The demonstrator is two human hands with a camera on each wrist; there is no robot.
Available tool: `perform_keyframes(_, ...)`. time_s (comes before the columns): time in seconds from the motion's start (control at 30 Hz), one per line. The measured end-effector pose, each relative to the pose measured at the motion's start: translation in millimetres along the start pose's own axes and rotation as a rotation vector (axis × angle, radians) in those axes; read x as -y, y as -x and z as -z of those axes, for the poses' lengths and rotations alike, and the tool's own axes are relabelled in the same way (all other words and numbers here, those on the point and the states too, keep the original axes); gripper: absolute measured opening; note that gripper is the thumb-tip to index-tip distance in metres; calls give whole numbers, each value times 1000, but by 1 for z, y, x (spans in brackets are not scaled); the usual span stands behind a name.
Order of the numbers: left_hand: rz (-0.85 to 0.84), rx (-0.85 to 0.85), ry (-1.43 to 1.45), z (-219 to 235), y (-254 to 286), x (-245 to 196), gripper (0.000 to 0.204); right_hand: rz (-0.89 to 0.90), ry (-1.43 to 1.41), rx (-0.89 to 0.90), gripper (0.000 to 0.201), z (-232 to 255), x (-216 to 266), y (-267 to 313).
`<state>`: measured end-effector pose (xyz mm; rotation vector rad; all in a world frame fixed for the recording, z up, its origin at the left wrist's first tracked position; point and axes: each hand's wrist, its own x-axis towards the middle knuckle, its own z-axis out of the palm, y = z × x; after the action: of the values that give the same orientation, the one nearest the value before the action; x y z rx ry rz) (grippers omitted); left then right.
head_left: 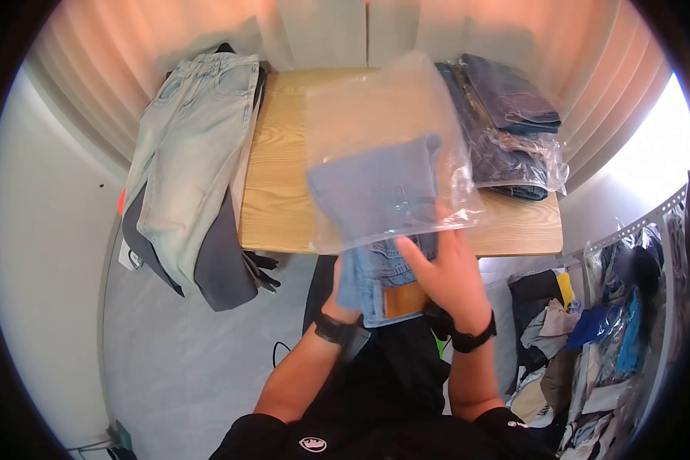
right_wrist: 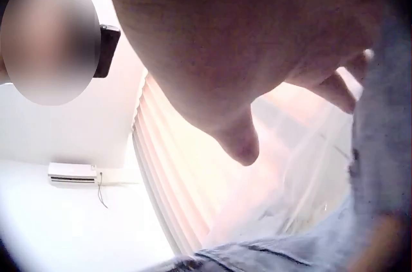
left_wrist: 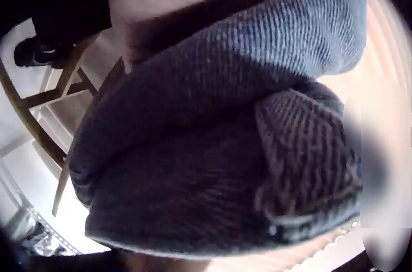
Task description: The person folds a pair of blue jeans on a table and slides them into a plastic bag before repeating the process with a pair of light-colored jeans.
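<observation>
Both hands hold folded jeans [head_left: 383,284] half inside a clear bag [head_left: 383,146] at frame centre: left hand [head_left: 343,303] underneath, right hand [head_left: 448,272] gripping the open edge. Denim looks soft and hefty, the bag slippery; support it from below.

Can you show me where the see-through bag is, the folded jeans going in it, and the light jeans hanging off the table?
clear plastic bag [head_left: 376,115], head view, on its empty upper part.
folded jeans [head_left: 376,284], head view, on the denim below the bag.
light jeans [head_left: 188,146], head view, on the leg.
</observation>
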<state>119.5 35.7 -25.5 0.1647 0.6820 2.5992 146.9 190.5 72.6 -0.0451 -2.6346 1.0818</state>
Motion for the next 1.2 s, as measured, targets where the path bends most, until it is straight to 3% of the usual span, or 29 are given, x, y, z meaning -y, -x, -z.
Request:
perform_keyframes(0.03,-15,8,93,-3,2,-3,47,3,23,36,81,4,-15,6)
perform_keyframes(0.1,-3,-82,-88,29,11,2,53,-5,69,118,79,6,-43,28)
perform_keyframes(0.2,3,-124,-105,58,21,12,54,-268,-389,51,76,-4,-58,73)
perform_keyframes(0.3,72,88,153,80,22,20,55,-558,-970,43,67,-19,-70,106)
perform_keyframes(0.33,67,47,61,74,25,21,54,-696,-1060,136,53,-17,-67,111)
perform_keyframes(0.43,12,-29,-279,44,29,17,53,-875,-1657,501,35,-29,-90,122)
perform_keyframes(0.47,-29,-32,-431,34,26,16,53,-835,-1757,479,25,-36,-89,122)
perform_keyframes(0.53,-36,-33,-381,29,25,17,50,-798,-1666,361,22,-38,-77,113)
perform_keyframes(0.6,34,-19,16,30,28,20,47,-798,-1591,252,21,-37,-59,98)
perform_keyframes(0.7,50,-299,-65,33,23,28,48,-818,-1521,79,23,-40,-33,69)
perform_keyframes(0.77,59,-249,-41,14,26,15,47,-771,-1506,-57,27,-47,-24,45)
perform_keyframes(0.87,64,-199,-106,7,31,11,46,-576,-1661,-26,36,-78,-47,8)
perform_keyframes(0.97,83,-183,-225,14,32,14,48,-375,-2149,312,44,-98,-75,-8)
perform_keyframes(1.07,122,-188,-339,33,41,10,45,-383,-1815,364,44,-70,-61,9)
perform_keyframes(1.17,-111,-406,-618,32,52,-3,38,-507,-1556,430,34,-43,-77,44)
perform_keyframes(1.2,-163,-469,-601,30,56,-9,36,-581,-1429,336,25,-40,-85,58)
